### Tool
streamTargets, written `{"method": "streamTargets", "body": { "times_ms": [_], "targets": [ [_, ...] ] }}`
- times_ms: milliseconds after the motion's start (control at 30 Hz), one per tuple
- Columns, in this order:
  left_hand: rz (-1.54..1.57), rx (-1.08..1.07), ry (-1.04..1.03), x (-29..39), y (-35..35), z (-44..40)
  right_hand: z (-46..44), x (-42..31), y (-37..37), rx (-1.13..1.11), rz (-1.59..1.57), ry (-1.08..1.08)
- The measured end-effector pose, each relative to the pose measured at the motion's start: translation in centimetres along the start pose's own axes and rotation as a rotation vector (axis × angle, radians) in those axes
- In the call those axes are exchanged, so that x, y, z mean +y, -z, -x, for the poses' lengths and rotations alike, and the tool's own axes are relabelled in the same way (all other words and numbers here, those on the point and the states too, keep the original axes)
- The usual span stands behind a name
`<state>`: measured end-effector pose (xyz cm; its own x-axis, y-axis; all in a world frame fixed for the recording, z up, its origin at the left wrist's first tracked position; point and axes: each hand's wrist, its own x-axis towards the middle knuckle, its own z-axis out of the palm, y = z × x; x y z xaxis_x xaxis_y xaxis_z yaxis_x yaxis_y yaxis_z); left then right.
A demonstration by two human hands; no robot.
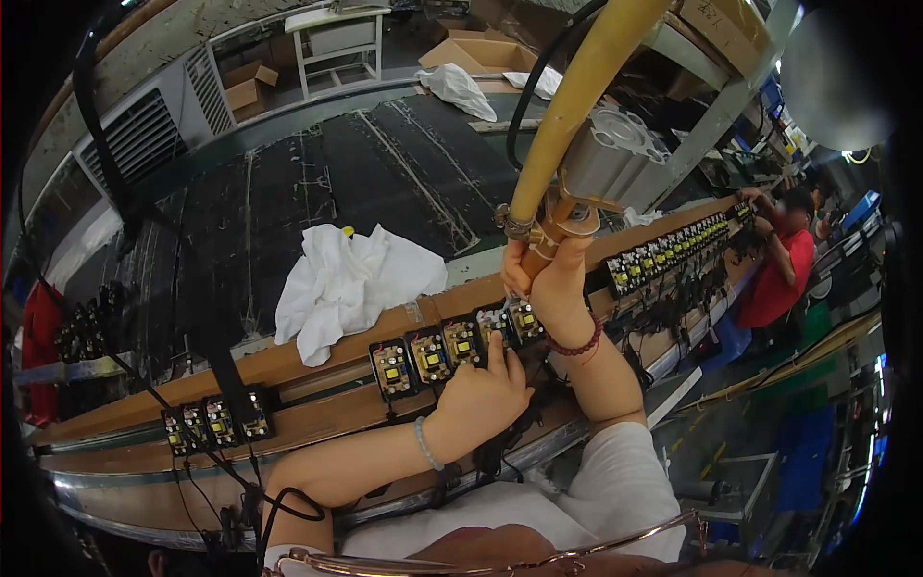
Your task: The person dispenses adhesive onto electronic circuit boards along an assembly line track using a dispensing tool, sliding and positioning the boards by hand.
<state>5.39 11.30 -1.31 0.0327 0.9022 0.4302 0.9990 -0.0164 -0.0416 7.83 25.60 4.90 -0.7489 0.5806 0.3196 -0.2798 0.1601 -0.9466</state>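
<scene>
My right hand [560, 288] is wrapped round the brass-coloured nozzle fitting [556, 231] at the lower end of a thick yellow hose [577, 106]. The nozzle tip is hidden behind the hand. Below and left of it, my left hand [481, 399] reaches over a row of small circuit boards in black cases. Its index finger is stretched onto one circuit board [492, 319], with the other fingers partly bent. Beside that finger, more boards, such as this circuit board [392, 370], lie face up. Another circuit board [526, 321] sits just under my right hand.
A crumpled white cloth [356, 279] lies beyond the boards on a dark conveyor belt [288, 183]. A metal cylinder [615, 144] hangs beside the hose. Further boards [663, 252] line the bench rightward, where a person in red [781, 264] works. Cables dangle off the near edge.
</scene>
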Motion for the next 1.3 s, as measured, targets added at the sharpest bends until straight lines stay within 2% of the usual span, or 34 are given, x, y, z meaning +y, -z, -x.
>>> {"method": "streamTargets", "body": {
  "times_ms": [67,167,200,267,300,400,433,500,533,633,667,767,800,867,967,1100,1167,1300],
  "targets": [
    [0.039,-0.005,0.005,-0.8,0.9,-0.4,0.0,-0.3,-0.2,0.012,0.034,0.006],
    [0.449,-0.018,0.071,-3.0,2.2,-0.8,0.0,-0.7,-0.2,0.007,0.047,0.011],
    [0.453,-0.016,0.076,-3.8,2.6,-0.9,-0.1,-0.9,-0.2,-0.009,0.02,0.012],
    [0.27,-0.016,0.098,-4.8,3.6,-0.9,0.2,-1.7,-0.1,-0.033,-0.005,-0.02],
    [0.256,-0.102,0.154,-5.0,4.5,-0.9,0.4,-2.0,0.0,-0.051,-0.031,-0.051],
    [0.257,-0.115,0.123,-5.6,4.9,-1.0,1.7,-2.3,0.3,-0.197,-0.062,-0.038],
    [0.258,-0.116,0.129,-5.8,4.6,-1.0,2.3,-2.2,0.0,-0.202,-0.063,-0.041],
    [0.276,-0.048,-0.003,-6.1,3.4,-0.7,3.2,-1.9,-0.8,-0.17,-0.213,-0.1],
    [0.276,-0.054,0.002,-6.1,3.0,-0.5,3.5,-1.8,-0.7,-0.258,-0.175,-0.08],
    [0.34,-0.113,0.029,-6.1,2.0,-0.2,3.6,-1.6,-2.0,-0.215,-0.117,-0.137],
    [0.316,-0.11,0.035,-6.0,1.7,-0.1,3.4,-0.8,-1.6,-0.33,-0.108,-0.108],
    [0.304,-0.099,0.038,-5.9,1.2,0.1,3.1,-0.6,-1.3,-0.352,-0.212,-0.11],
    [0.319,-0.089,0.04,-5.9,1.1,0.2,3.2,-0.5,-1.3,-0.35,-0.212,-0.107],
    [0.325,-0.097,0.035,-6.0,1.1,0.3,3.3,-0.4,-1.4,-0.281,-0.024,-0.132],
    [0.316,-0.096,0.027,-6.1,0.9,0.6,3.6,0.3,-1.4,-0.209,-0.005,-0.148],
    [0.279,-0.118,0.027,-6.1,0.8,0.7,3.3,0.2,-1.2,-0.259,0.016,-0.135],
    [0.284,-0.131,0.029,-6.2,1.0,0.5,3.4,0.9,-1.6,-0.145,0.018,-0.1],
    [0.305,-0.167,0.033,-6.3,0.9,0.4,3.2,0.1,-1.4,-0.23,0.062,-0.101]
  ]
}}
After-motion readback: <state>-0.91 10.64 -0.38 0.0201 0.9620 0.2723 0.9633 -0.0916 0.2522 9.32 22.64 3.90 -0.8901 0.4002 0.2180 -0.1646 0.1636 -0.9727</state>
